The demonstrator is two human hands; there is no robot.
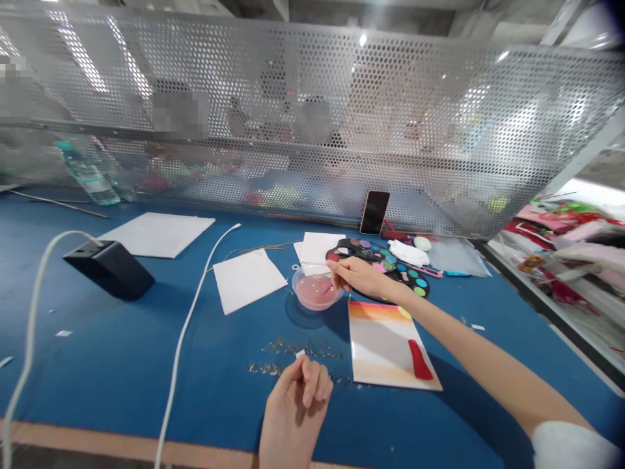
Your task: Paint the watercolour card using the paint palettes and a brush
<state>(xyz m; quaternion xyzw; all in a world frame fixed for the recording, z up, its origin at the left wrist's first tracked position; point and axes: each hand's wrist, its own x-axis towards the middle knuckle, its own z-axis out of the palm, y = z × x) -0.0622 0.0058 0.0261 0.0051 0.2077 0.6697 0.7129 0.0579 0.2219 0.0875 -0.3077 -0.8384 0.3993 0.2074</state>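
My right hand (352, 275) is closed round a thin brush, whose tip dips into the pinkish water of a clear round bowl (317, 288). Just behind and right of the bowl lies a black paint palette (415, 280) with many coloured wells, partly hidden by my right hand. Below my right forearm is a painted card (381, 345) with orange and yellow at its top and a red shape at its right. Near the table's front edge, my left hand (303, 391) has curled fingers, with a small white piece (300, 354) at the fingertips.
White sheets (249, 280) lie left of the bowl. A black power block (112, 268) and white cable (188, 319) are further left. At the back stand a phone (375, 212) and a bottle (90, 174) near a perforated metal screen (312, 150). A white cloth (408, 253) lies by the palette.
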